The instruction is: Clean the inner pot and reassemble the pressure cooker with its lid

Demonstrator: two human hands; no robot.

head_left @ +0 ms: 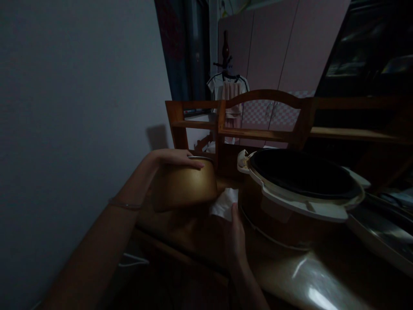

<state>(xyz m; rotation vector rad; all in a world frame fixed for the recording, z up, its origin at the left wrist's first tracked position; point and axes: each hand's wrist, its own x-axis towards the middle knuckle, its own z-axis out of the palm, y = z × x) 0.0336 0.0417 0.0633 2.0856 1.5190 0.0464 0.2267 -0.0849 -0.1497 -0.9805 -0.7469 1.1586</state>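
A gold-coloured inner cooking pot (pixel 190 183) is on the wooden desk, slightly tilted. My left hand (pixel 176 158) is closed over its rim, with fingers lying along the outer wall. My right hand (pixel 237 234) pinches a white tissue (pixel 226 203), which is close to the pot's lower right side; I cannot tell whether it touches the pot. To the right is the rice cooker body (pixel 284 211) with no lid on it, its pale rim (pixel 309 211) around a dark opening.
A wooden shelf frame (pixel 258 134) runs along the back of the desk (pixel 200 241). The white wall (pixel 80 107) borders the left side. A flat pale-rimmed object, perhaps the lid (pixel 380 237), lies at right. Clothes (pixel 229 92) hang on a stand behind.
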